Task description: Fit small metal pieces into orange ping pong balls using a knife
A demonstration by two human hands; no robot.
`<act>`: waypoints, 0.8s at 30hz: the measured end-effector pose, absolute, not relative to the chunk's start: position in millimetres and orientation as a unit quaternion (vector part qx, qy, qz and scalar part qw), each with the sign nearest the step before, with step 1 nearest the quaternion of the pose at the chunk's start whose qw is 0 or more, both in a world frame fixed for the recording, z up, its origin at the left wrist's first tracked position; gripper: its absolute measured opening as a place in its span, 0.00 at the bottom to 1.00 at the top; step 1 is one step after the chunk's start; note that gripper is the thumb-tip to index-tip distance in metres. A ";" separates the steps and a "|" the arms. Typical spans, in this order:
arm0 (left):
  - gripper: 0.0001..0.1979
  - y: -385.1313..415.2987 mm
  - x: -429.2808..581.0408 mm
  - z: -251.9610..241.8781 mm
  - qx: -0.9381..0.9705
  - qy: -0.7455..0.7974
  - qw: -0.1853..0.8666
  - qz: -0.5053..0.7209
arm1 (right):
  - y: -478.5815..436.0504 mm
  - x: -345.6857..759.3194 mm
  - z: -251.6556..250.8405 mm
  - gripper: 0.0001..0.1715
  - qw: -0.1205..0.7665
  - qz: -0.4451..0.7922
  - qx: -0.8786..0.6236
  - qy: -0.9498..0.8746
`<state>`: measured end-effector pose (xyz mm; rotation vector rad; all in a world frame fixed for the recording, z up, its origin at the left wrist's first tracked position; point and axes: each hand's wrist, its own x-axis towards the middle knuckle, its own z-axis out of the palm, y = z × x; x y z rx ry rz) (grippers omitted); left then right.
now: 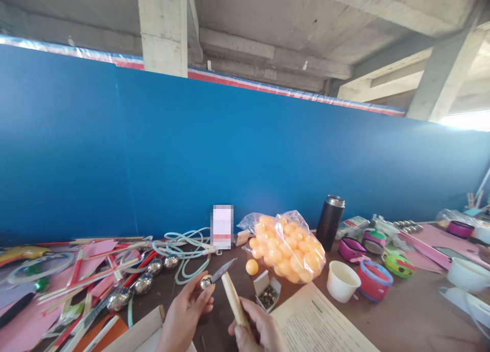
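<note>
While hands [187, 307] grip, ball [205, 281] left, stick [233, 298] right

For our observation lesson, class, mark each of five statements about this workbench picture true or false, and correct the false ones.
1. The right hand holds a pale wooden stick. True.
2. The black bottle lies on its side. False: it stands upright.
3. The left hand holds a shiny round thing. True.
4. Every orange ball is inside the clear bag. False: one loose ball lies outside it.
5. The small box of little metal pieces is open. True.
</note>
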<state>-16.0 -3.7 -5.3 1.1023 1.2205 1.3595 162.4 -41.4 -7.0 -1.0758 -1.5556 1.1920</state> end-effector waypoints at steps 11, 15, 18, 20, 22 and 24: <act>0.31 -6.2 -16.1 -2.4 0.457 0.503 0.476 0.558 | -41.5 162.1 -8.5 0.27 0.453 0.493 -0.418 -0.614; 0.31 -5.9 -16.5 -3.5 0.452 0.498 0.476 0.566 | -41.4 162.2 -9.3 0.24 0.443 0.489 -0.421 -0.622; 0.32 -5.5 -16.5 -4.7 0.452 0.496 0.477 0.568 | -40.9 162.2 -10.5 0.25 0.444 0.486 -0.426 -0.620; 0.32 -5.2 -16.3 -5.1 0.452 0.496 0.477 0.567 | -39.9 162.3 -12.3 0.26 0.448 0.491 -0.427 -0.614; 0.31 -5.1 -16.1 -4.9 0.448 0.502 0.475 0.568 | -38.8 162.5 -14.6 0.26 0.444 0.491 -0.428 -0.615; 0.31 -5.4 -16.0 -4.1 0.442 0.505 0.474 0.570 | -37.8 162.7 -16.6 0.25 0.437 0.489 -0.429 -0.621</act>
